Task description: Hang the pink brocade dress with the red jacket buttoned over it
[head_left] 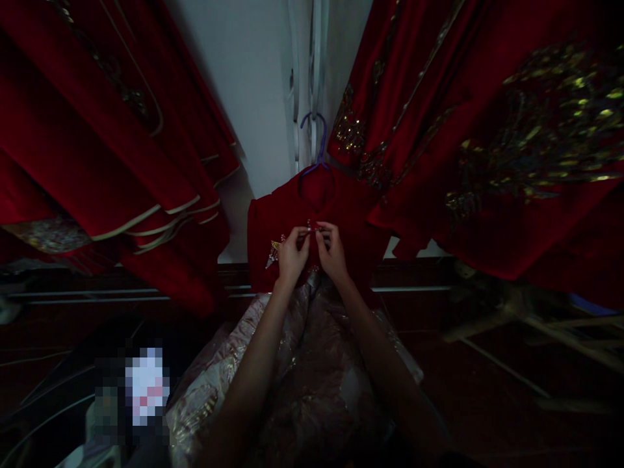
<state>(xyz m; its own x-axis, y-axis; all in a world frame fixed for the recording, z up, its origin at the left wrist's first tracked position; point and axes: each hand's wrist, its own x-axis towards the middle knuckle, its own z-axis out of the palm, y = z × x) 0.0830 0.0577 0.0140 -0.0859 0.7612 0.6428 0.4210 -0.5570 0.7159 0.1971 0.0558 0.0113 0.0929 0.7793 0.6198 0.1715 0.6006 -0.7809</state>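
Note:
A red garment (pixel 273 218) hangs in front of me on a purple hanger (pixel 322 140). At its chest, my left hand (pixel 292 255) and my right hand (pixel 332 252) face each other with thumbs and forefingers pinched. Between the fingertips is a small shiny ornament (pixel 311 227), its exact kind too small to make out. Beside my left hand, a gold and silvery sparkling decoration (pixel 273 252) lies against the red cloth. Below both hands spreads a pale, shiny patterned fabric (pixel 234 351), partly hidden by my forearms.
Red garments with pale piping (pixel 146 162) hang at the left. More red garments with gold sequins (pixel 575 97) hang at the right. Behind stands a white door or cabinet (pixel 253 84). Wooden legs (pixel 517 312) show at the lower right. A blurred-out patch covers the lower left.

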